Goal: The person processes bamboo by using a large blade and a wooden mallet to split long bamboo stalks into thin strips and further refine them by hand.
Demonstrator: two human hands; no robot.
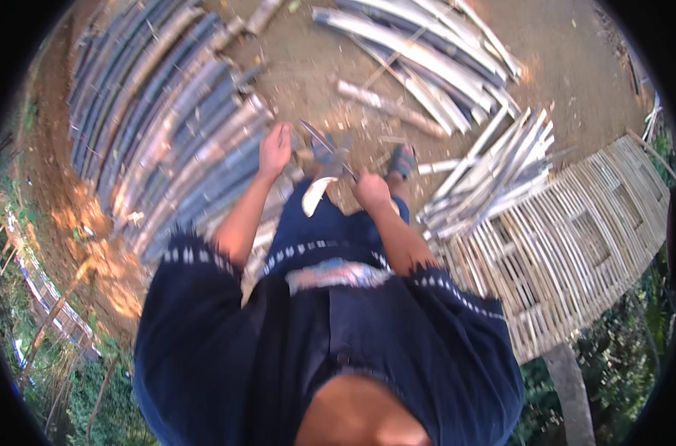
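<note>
My right hand (371,192) is closed around the handle of a long-bladed knife (324,139). Its blade slants up and to the left, with the tip near my left hand. My left hand (275,152) is raised beside the stacked bamboo poles, fingers curled together; whatever it may hold is too small and blurred to make out. A pale, curved piece (317,197) shows over my lap, just below the blade. I cannot tell what bears it. My sandalled feet (403,161) rest on the ground beyond the knife.
Dark bamboo poles (152,97) lie stacked at the left. Split bamboo lengths (427,56) lie at the far right, with a heap of pale strips (494,175) nearer. One short pole (390,109) rests on the dirt. A slatted bamboo platform (568,245) stands to my right.
</note>
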